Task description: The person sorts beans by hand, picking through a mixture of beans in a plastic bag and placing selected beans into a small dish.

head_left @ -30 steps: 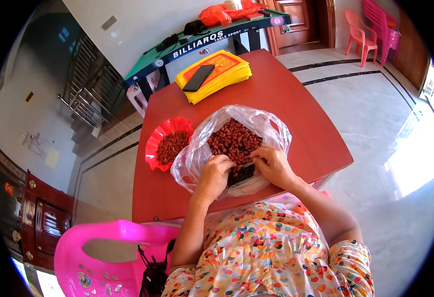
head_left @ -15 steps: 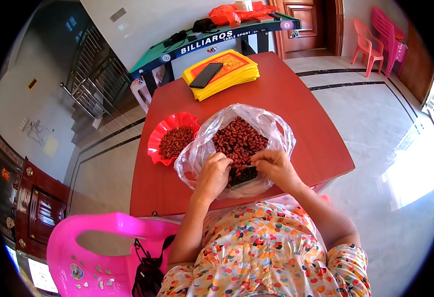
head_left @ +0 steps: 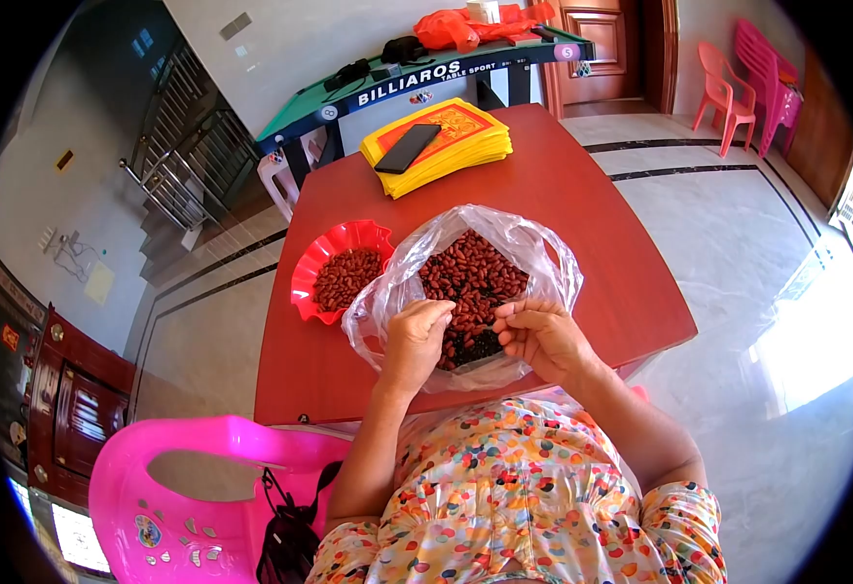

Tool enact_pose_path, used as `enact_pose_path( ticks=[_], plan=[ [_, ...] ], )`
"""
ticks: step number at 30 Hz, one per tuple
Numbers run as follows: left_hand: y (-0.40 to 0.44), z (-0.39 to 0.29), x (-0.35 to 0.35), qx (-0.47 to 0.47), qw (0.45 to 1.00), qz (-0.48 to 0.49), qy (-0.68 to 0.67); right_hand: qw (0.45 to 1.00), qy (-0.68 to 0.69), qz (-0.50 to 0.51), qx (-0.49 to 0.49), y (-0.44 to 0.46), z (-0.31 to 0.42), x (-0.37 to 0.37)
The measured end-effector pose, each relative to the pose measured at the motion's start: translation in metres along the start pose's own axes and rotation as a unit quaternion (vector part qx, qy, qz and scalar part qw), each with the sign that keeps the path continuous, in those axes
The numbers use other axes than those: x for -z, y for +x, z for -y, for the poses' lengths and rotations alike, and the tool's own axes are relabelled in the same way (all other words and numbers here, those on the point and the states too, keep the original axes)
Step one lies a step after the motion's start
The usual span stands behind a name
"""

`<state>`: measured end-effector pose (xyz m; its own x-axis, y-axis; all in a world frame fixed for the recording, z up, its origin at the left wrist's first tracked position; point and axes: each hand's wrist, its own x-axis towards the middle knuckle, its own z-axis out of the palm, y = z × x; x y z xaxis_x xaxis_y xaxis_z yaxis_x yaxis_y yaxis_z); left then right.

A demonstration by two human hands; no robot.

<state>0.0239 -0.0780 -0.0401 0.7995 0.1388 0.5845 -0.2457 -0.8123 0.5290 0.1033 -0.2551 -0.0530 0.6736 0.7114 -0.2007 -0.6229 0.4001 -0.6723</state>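
A clear plastic bag (head_left: 558, 263) lies open near the table's front edge, holding dark red beans (head_left: 470, 265) with smaller black ones (head_left: 485, 345) showing at the near side. Over the bag's left part is my left hand (head_left: 418, 336), its fingers pressed together; whatever they pinch is too small to make out. My right hand (head_left: 543, 336) hovers over the right part, fingers curled and thumb against the forefinger, contents hidden. Left of the bag, a red scalloped bowl (head_left: 303, 282) contains reddish-brown beans (head_left: 346, 279).
On the red table (head_left: 621, 282), a black phone (head_left: 408, 148) rests on a stack of yellow paper (head_left: 465, 161). Behind stands a billiards table (head_left: 348, 102). A pink chair (head_left: 168, 487) with a black bag (head_left: 290, 545) is at front left; more chairs (head_left: 772, 83) are back right.
The view has shifted slightly, moving the table's items a little right in the picture. My right hand's fingers have curled more and drawn a little away from the beans.
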Motion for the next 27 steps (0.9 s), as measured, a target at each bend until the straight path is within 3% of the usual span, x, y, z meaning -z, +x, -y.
enact_pose_path(
  ticks=[2,10,14,17,19,24,27],
  plan=[
    [-0.001,-0.009,0.003,0.05,0.994,-0.016,-0.098,1.0,-0.002,0.012,-0.017,-0.002,-0.001,-0.001],
    [-0.004,-0.039,0.004,0.023,0.977,0.09,-0.194,0.997,-0.028,0.032,-0.069,-0.01,-0.009,-0.012],
    [-0.003,-0.039,0.001,0.041,0.972,0.07,-0.22,0.996,0.011,0.027,-0.083,-0.009,-0.008,-0.011],
    [-0.003,-0.022,0.008,0.024,0.984,0.062,-0.164,0.998,0.015,0.002,-0.061,-0.006,-0.004,-0.008],
    [-0.004,-0.017,0.012,0.018,0.99,0.121,-0.063,0.999,0.017,-0.013,-0.04,-0.004,-0.002,-0.005],
    [-0.011,-0.012,0.001,-0.034,0.986,0.16,0.019,0.999,0.031,-0.022,-0.003,0.002,-0.001,0.0],
    [-0.012,-0.012,-0.002,-0.003,0.986,0.167,0.028,0.999,0.027,-0.035,-0.016,0.004,-0.002,0.002]
  ],
)
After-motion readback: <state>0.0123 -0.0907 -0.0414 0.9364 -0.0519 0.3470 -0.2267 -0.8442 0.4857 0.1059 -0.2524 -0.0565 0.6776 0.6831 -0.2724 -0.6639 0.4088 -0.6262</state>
